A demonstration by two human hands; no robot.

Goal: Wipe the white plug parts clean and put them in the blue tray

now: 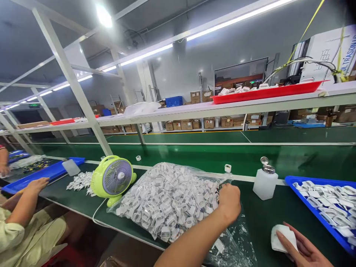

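My left hand [229, 202] is closed at the right edge of a clear plastic bag [169, 196] heaped with small white plastic parts. What its fingers hold is hidden behind the hand. At the lower right, my right hand [302, 246] pinches a folded white cloth [283, 238] between thumb and fingers. A white pump bottle [265, 184] with a metal lid stands between the bag and a blue tray [302, 202] of white parts. One white part [228, 168] sits apart just beyond the bag.
A green fan [113, 178] stands left of the bag, its cable hanging over the table edge. Further left, a person's arm [29, 196] rests near another blue tray [52, 171]. A red tray [267, 92] lies on the raised shelf, and another white part [138, 158] lies behind the fan.
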